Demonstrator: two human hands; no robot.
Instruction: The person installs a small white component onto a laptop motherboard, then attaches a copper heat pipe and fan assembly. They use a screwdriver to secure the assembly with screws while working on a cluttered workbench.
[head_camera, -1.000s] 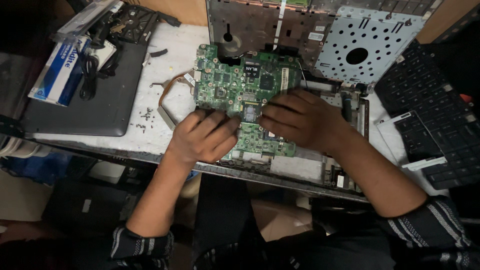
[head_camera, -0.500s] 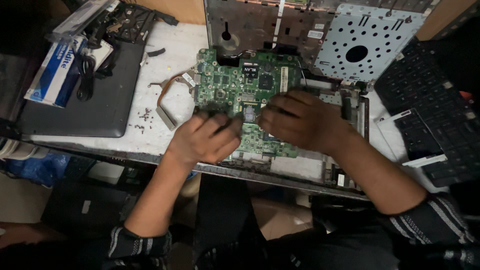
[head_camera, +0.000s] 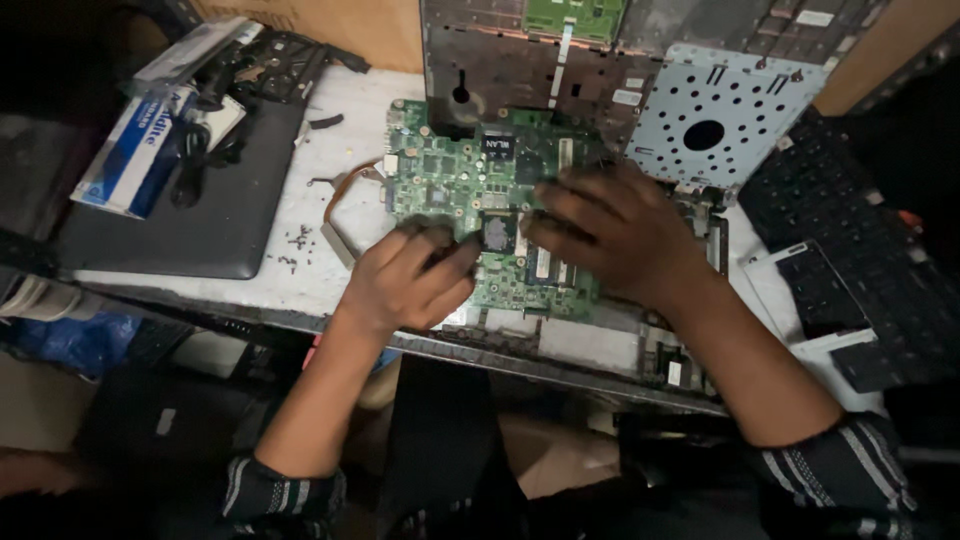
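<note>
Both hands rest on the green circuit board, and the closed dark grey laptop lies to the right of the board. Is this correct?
Not quite. In the head view, both the left hand and the right hand rest on the green circuit board, but the closed dark grey laptop lies to its left.

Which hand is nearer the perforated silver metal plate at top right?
Right. The right hand rests on the green circuit board, just below-left of the perforated silver metal plate. The left hand lies farther left, at the board's lower edge.
</note>
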